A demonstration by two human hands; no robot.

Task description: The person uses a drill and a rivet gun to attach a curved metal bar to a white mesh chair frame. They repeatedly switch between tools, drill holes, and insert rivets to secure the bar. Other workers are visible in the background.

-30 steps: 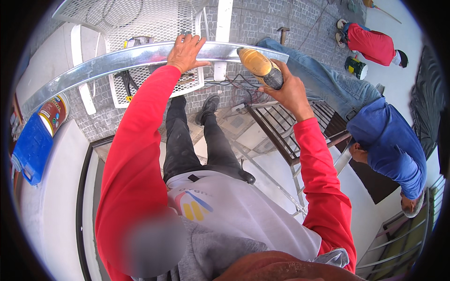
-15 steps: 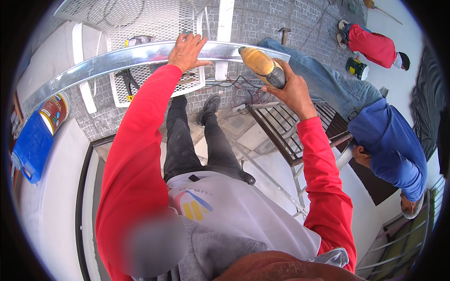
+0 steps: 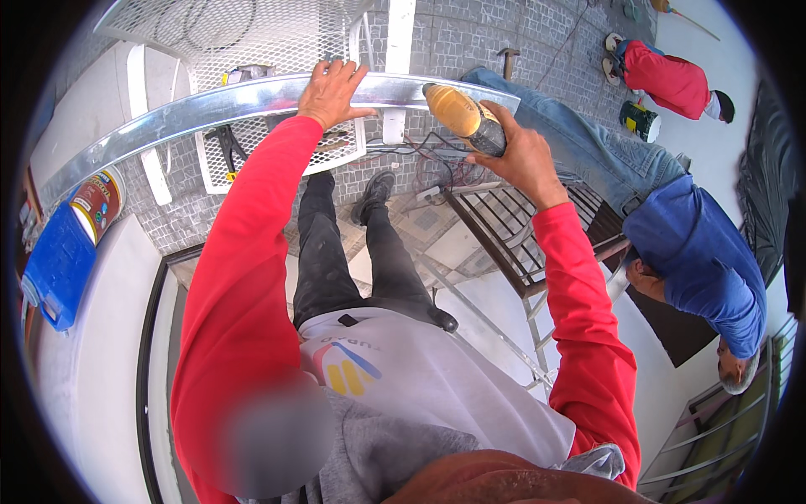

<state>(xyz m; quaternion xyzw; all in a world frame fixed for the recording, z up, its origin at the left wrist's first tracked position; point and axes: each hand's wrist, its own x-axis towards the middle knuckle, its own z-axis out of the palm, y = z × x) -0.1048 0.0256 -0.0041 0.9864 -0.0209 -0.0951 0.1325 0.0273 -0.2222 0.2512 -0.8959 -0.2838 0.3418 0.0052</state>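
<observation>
A long, shiny metal channel (image 3: 201, 102) runs across in front of me, bending in the fisheye picture. My left hand (image 3: 332, 94) lies over it, with its fingers hooked on the far edge and the thumb along the near side. In my right hand (image 3: 525, 155) is a yellow, bottle-shaped thing (image 3: 453, 111) with a black rear part and a dark tip; I cannot make out its exact kind. Its tip points left and overlaps the channel near the right end. The thumb and fingers wrap round the black part.
Under the channel stands a white mesh metal frame (image 3: 231, 42) with tools on it. A co-worker in a blue shirt (image 3: 693, 244) bends at the right, beside a dark slatted frame (image 3: 495, 239). A hammer (image 3: 508, 63) lies beyond. At the left are a blue jug (image 3: 59, 269) and a paint can (image 3: 96, 206).
The yellow thing and my right hand have shifted slightly left along the channel. My left hand keeps nearly the same place. The co-worker in blue has moved a little.
</observation>
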